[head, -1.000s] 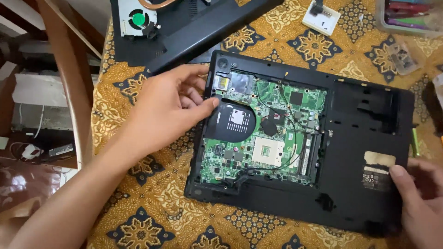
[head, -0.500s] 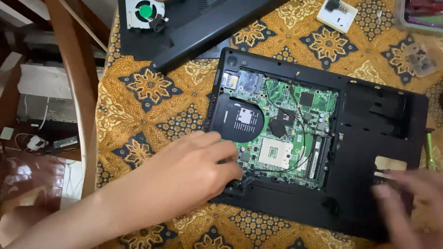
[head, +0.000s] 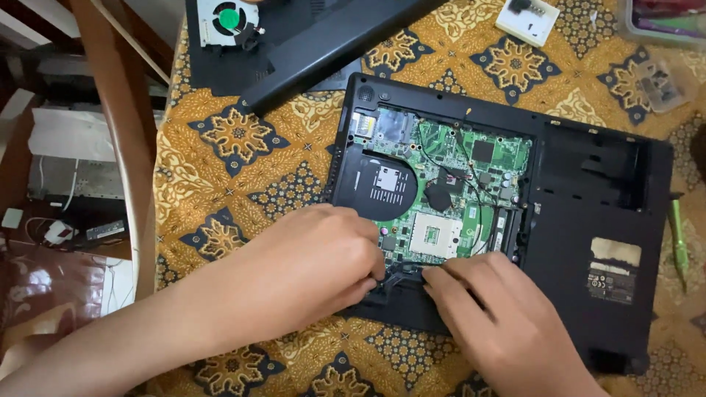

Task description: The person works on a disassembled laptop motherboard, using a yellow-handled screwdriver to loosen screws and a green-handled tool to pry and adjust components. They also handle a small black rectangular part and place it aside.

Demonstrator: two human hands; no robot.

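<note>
Pinching fingers (head: 371, 283) at laptop base (head: 581, 213) near edge.

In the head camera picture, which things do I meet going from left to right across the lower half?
Wooden chair frame → left hand → right hand → label on the black laptop base → green tool at the right edge.

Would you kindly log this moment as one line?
left hand: near edge of opened black laptop base | right hand: same edge | green circuit board exposed
</note>
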